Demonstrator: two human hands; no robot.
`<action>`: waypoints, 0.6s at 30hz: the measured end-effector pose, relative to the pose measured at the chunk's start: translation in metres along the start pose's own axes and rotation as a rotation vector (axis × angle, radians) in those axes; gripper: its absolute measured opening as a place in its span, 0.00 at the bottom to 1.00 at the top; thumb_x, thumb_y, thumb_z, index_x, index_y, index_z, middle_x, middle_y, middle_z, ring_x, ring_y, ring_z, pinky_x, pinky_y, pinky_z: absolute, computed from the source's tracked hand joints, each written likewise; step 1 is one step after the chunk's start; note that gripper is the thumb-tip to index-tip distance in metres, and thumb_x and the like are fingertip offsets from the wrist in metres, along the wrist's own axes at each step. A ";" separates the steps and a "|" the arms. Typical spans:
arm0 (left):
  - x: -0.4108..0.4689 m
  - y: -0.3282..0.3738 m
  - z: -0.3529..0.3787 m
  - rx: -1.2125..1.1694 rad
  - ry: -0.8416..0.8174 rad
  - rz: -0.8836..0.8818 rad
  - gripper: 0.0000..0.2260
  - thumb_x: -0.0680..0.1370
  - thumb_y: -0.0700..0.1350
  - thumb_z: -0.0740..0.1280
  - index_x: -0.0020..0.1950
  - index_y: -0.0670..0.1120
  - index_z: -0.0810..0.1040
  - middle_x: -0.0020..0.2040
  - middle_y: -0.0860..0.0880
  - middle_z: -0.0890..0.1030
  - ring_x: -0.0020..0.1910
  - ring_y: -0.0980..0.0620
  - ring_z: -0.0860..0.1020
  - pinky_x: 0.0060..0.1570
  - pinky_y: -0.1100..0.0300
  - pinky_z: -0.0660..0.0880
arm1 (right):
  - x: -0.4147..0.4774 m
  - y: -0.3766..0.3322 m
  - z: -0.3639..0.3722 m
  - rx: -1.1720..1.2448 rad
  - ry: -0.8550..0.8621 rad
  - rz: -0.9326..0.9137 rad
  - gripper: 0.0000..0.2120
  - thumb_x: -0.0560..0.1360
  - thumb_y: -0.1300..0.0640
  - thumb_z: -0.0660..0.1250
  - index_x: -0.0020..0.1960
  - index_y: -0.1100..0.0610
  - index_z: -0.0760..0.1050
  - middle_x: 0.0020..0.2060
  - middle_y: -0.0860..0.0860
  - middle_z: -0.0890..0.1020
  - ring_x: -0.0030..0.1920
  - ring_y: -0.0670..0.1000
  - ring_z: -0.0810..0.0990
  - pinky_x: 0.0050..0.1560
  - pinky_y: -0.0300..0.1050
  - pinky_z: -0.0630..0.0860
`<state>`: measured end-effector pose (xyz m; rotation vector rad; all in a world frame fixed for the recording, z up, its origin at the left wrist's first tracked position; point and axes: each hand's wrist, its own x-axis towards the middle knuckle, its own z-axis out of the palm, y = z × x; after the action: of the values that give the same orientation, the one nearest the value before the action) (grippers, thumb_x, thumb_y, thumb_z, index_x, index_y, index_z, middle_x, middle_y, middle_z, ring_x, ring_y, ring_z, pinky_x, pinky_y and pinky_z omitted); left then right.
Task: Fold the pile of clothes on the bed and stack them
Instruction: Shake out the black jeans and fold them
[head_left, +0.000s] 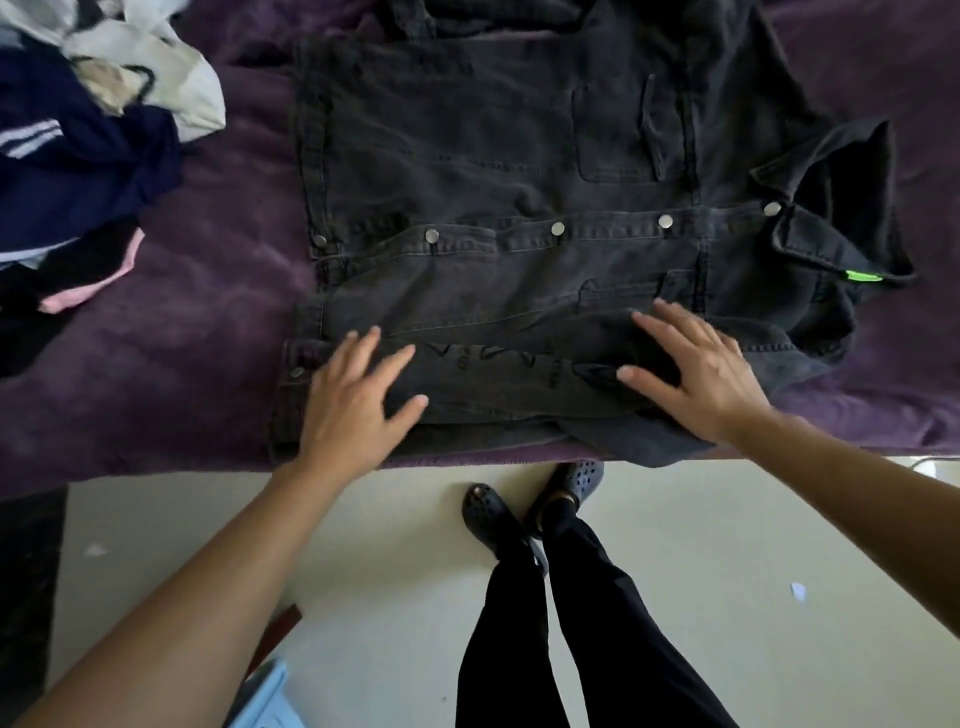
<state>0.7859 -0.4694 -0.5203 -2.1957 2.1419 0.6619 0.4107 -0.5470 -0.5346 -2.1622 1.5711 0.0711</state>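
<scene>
A black denim jacket (519, 171) lies spread flat on the bed, front up, with its collar to the right and a row of metal buttons across the middle. One sleeve (509, 379) is folded along the near edge of the jacket. My left hand (353, 405) presses flat on the cuff end of that sleeve, fingers spread. My right hand (696, 369) rests flat on the sleeve's shoulder end, fingers straight. A pile of unfolded clothes (83, 156) sits at the left: navy with white stripes, white, pink and black pieces.
The bed is covered by a purple blanket (208, 322); its near edge runs just below my hands. My legs and dark clogs (519, 509) stand on the pale floor below. A light blue object (265, 701) lies on the floor at the bottom left.
</scene>
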 end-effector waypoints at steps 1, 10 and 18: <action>0.005 0.003 0.011 0.061 -0.189 -0.027 0.29 0.78 0.63 0.59 0.77 0.56 0.58 0.79 0.45 0.53 0.77 0.43 0.52 0.71 0.43 0.56 | 0.004 0.004 0.004 -0.070 -0.092 0.064 0.35 0.74 0.27 0.49 0.77 0.41 0.53 0.78 0.49 0.56 0.77 0.52 0.53 0.72 0.59 0.55; -0.038 -0.023 0.046 0.276 -0.235 0.070 0.40 0.73 0.69 0.58 0.78 0.57 0.42 0.79 0.46 0.47 0.78 0.42 0.48 0.74 0.42 0.49 | -0.017 -0.012 0.010 -0.150 -0.024 -0.214 0.43 0.71 0.27 0.56 0.77 0.51 0.57 0.77 0.53 0.58 0.77 0.54 0.55 0.73 0.60 0.55; -0.023 -0.039 0.044 0.312 -0.168 0.037 0.34 0.76 0.37 0.63 0.79 0.50 0.54 0.77 0.46 0.61 0.75 0.49 0.61 0.67 0.54 0.62 | -0.028 0.004 0.029 -0.302 -0.090 -0.072 0.28 0.69 0.51 0.75 0.67 0.57 0.74 0.67 0.54 0.76 0.69 0.54 0.73 0.68 0.58 0.64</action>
<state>0.8102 -0.4320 -0.5648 -1.8766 2.0456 0.4573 0.4039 -0.5120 -0.5529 -2.4035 1.5093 0.4010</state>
